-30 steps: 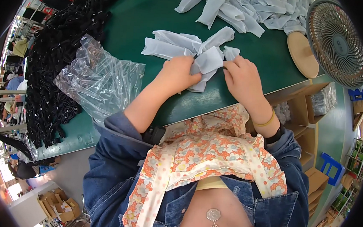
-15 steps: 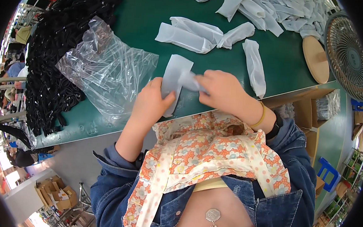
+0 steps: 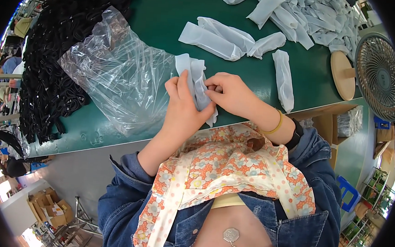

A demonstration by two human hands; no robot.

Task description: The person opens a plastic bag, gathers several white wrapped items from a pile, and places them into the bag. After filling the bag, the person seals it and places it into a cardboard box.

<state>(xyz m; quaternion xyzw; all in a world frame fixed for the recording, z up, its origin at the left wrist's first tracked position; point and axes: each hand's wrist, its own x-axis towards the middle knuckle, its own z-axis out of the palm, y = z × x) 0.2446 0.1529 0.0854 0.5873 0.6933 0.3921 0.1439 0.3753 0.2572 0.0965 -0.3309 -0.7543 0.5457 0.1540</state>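
Both hands work on a white frosted plastic pouch (image 3: 192, 73) at the near edge of the green table. My left hand (image 3: 183, 102) grips its left side and lower end, thumb and fingers closed round it. On the pouch's right side, my right hand (image 3: 229, 91) pinches its edge with bent fingers. The pouch is folded lengthwise and creased; what is inside it, if anything, cannot be made out. Just left of it lies a large clear plastic bag (image 3: 123, 78), crumpled and spread flat.
Several similar pouches (image 3: 211, 42) lie beyond my hands, and one pouch (image 3: 283, 81) to the right. A pile of them (image 3: 317, 17) fills the far right. Black cords (image 3: 56, 65) heap at the left. A fan (image 3: 382, 77) with a round wooden base (image 3: 342, 74) stands right.
The flat pouch has been gathered into a narrow fold. My left hand has moved right and closed round it; my right hand has shifted from its middle to its right edge.
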